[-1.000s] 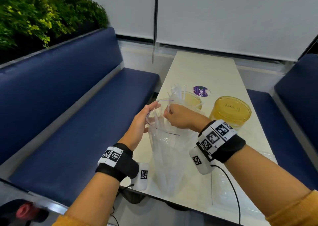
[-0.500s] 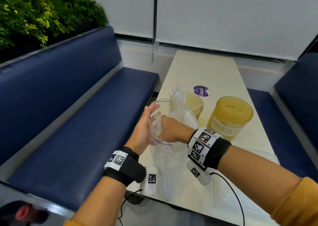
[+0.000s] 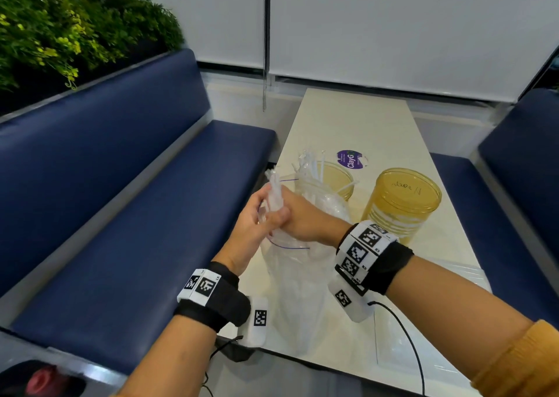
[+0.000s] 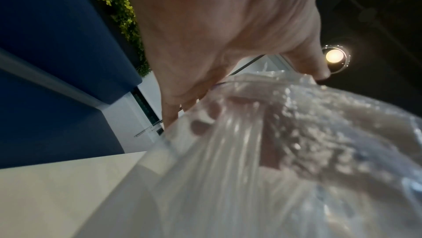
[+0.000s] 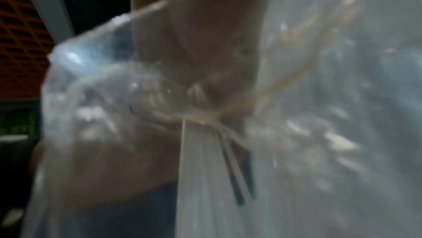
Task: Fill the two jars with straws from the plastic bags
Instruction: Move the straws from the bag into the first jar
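Centrally, a pale counter [image 3: 357,124] runs between navy benches [image 3: 121,185]; left hand [image 3: 257,224] apparently grips the bag [image 3: 296,290], right hand [image 3: 302,218] clasps straws [image 3: 276,194].

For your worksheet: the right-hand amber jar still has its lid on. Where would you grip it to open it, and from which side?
Grip the lidded jar by the rim of its flat round lid, coming straight down from above. It stands upright on the table, top unobstructed; the other jar stands apart to its left.

Blur is smearing the plastic bag [image 5: 319,97] in the right wrist view, perhaps hiding the right hand's [image 3: 298,215] fingers.
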A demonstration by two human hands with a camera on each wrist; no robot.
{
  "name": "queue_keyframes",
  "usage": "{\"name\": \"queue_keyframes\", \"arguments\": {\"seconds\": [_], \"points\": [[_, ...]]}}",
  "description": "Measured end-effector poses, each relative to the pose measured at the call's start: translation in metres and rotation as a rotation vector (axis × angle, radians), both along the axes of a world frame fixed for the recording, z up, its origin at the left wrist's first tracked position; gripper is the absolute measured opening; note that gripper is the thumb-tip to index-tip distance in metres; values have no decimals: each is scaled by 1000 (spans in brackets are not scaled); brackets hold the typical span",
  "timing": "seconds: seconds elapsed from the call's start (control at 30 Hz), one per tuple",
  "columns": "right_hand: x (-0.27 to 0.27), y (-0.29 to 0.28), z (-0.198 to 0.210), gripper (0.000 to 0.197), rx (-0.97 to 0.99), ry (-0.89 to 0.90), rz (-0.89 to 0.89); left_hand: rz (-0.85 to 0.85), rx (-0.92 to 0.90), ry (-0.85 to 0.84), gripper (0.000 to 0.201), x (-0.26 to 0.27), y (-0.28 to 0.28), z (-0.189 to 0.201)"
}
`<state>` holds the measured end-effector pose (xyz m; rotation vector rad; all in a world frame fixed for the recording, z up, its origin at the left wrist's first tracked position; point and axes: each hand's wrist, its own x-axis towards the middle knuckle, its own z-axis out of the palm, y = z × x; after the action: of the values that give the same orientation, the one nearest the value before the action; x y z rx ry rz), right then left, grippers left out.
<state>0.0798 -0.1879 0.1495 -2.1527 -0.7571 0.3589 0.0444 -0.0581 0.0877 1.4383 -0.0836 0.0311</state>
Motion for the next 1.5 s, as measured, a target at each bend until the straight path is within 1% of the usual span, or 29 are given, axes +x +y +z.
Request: {"name": "queue_keyframes", "arguments": {"seconds": [0.1, 0.17, 0.23, 0.37, 0.43, 0.47, 0.53, 0.63, 0.7, 0.73, 0.77, 0.8, 0.87, 0.9, 0.93, 0.97, 1.0, 1.07, 1.13, 1.17, 1.2, 1.23, 1.27, 1.3, 1.33, 1.37, 1.4, 1.47, 1.5], "points": [[7, -3, 14, 30, 103, 98, -126, -42, 41, -15, 96, -1, 1, 1], [12, -3, 24, 35, 151, 118, -189, -48, 116, -1, 92, -1, 2, 1], [15, -1, 35, 35, 254, 122, -220, -42, 182, 3, 82, -1, -2, 6], [10, 11, 46, 27, 464, 146, -268, 97, 255, -10, 44, 1, -15, 14], [9, 18, 47, 27, 498, 129, -265, 201, 303, -18, 26, 5, -19, 12], [8, 20, 48, 28, 491, 113, -273, 242, 308, -15, 23, 7, -21, 11], [10, 20, 51, 31, 462, 37, -287, 266, 292, -2, 24, 8, -24, 9], [12, 13, 78, 45, 521, -199, -307, 275, 308, -20, 25, 7, -28, 10], [14, 9, 109, 35, 550, -441, -307, 276, 320, -20, 23, 7, -29, 8], [15, 8, 121, 29, 516, -548, -285, 277, 331, -21, 23, 7, -29, 8], [17, 7, 131, 31, 447, -615, -235, 278, 337, -27, 24, 8, -30, 9], [18, 8, 134, 39, 333, -653, -174, 284, 338, -37, 24, 8, -30, 10], [18, 14, 121, 51, -41, -676, -73, 302, 336, -52, 22, 9, -31, 13], [15, 18, 109, 53, -247, -680, -57, 304, 336, -54, 22, 10, -32, 14], [14, 20, 97, 53, -359, -670, -58, 298, 334, -48, 22, 11, -32, 14], [15, 21, 87, 51, -379, -643, -58, 290, 331, -30, 22, 11, -33, 12], [16, 21, 78, 46, -299, -611, -52, 288, 324, -8, 22, 11, -32, 9], [17, 20, 71, 18, -12, -471, -104, 293, 311, 14, 24, 9, -31, 7], [15, 21, 67, 65, 263, -385, -200, 291, 308, -1, 26, 8, -28, 10], [14, 21, 63, 77, 370, -329, -273, 285, 306, -15, 26, 7, -27, 14], [11, 22, 57, 81, 435, -257, -322, 280, 306, -31, 25, 7, -27, 17], [6, 23, 52, 78, 451, -156, -340, 275, 310, -53, 20, 7, -27, 21], [5, 24, 42, 69, 453, -52, -342, 273, 321, -75, 15, 8, -27, 22], [3, 26, 34, 53, 443, 46, -333, 280, 334, -93, 13, 8, -26, 23], [0, 28, 28, 37, 428, 80, -325, 293, 339, -100, 18, 8, -25, 22], [-3, 30, 24, 28, 415, 79, -329, 298, 327, -84, 22, 6, -24, 20], [-3, 33, 22, 29, 415, 75, -345, 297, 289, -52, 22, 4, -24, 18], [-4, 36, 30, 35, 470, 70, -373, 270, 264, 21, 10, 1, -22, 15], [-2, 37, 37, 37, 514, 64, -375, 260, 285, 46, 13, 0, -22, 14]]}}
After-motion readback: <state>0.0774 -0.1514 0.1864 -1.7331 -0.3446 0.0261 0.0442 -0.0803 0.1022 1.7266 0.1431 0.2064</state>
